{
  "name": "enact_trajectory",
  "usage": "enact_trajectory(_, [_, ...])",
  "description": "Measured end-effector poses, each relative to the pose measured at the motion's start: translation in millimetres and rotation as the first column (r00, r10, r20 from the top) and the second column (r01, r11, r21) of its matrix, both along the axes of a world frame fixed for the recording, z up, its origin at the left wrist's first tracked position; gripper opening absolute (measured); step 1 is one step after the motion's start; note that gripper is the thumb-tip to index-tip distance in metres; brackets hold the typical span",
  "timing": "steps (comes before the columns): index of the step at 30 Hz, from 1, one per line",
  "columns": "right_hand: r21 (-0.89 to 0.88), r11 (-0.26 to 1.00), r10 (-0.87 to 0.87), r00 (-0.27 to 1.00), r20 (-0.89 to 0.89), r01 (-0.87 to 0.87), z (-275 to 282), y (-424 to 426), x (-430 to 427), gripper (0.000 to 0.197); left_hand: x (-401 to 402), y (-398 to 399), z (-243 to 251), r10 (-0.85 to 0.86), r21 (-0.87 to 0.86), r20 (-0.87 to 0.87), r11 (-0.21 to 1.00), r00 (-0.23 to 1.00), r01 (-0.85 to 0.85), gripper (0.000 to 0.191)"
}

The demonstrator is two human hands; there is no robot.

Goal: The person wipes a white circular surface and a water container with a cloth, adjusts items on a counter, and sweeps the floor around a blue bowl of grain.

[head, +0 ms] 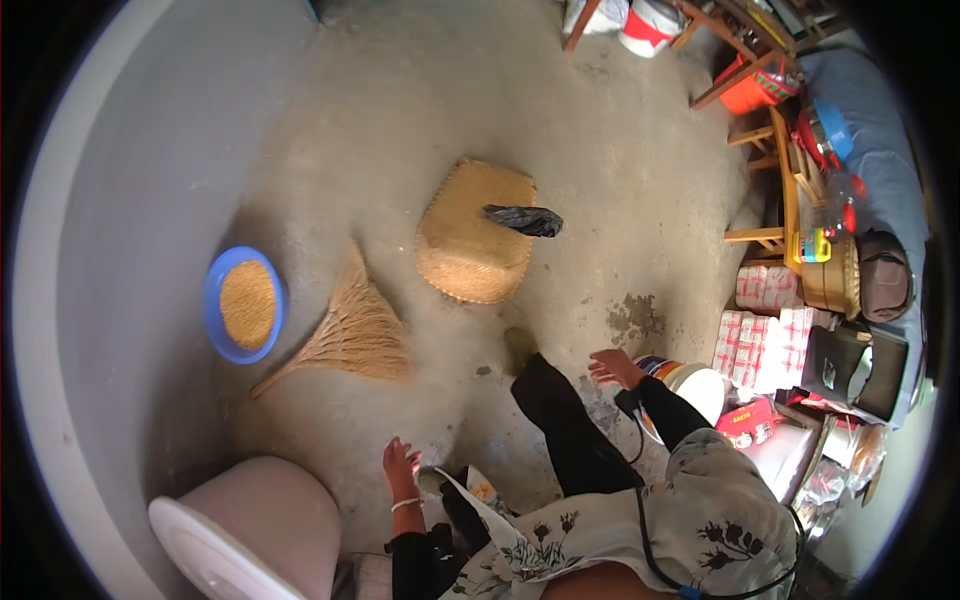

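Observation:
My left hand (pixel 403 463) hangs at my side with its fingers loosely apart, holding nothing. My right hand (pixel 615 368) is held out over the floor, also empty, near a white bucket (pixel 697 391). On the concrete ahead lies a woven winnowing basket (pixel 465 217), with a crumpled black plastic bag (pixel 529 220) lying partly over its right side. A straw broom (pixel 356 334) is flat on the floor to the left, its handle pointing towards the wall. Beyond it stands a blue basin (pixel 213 306) holding yellow grain (pixel 249 304).
A large pale lidded tub (pixel 277 510) stands at lower left beside the grey wall (pixel 165 187). Along the right are red-and-white wrapped packs (pixel 746 345), a wooden bench (pixel 785 187) and an orange bucket (pixel 750 90). A black cable (pixel 639 446) hangs near my right leg.

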State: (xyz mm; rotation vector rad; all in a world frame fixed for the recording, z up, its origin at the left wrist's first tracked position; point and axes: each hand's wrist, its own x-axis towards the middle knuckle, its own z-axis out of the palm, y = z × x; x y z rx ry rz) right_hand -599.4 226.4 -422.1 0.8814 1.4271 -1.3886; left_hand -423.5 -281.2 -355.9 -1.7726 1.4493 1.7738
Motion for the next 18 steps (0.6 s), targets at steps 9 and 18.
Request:
enact_trajectory(9, [0.006,0.995,-0.102,0.995,-0.019,0.102,-177.3,-65.3,-144.3,0.054,-280.7,20.9,-143.0,-0.303,-0.212,-0.360,0.948,0.883,0.239,0.049])
enact_trajectory(18, [0.034,0.936,-0.348,0.936,-0.050,0.350,-341.2,-122.4,-216.1,0.082,-394.6,28.3,-302.3,-0.348,-0.084,-0.376,0.936,0.859,0.342,0.055])
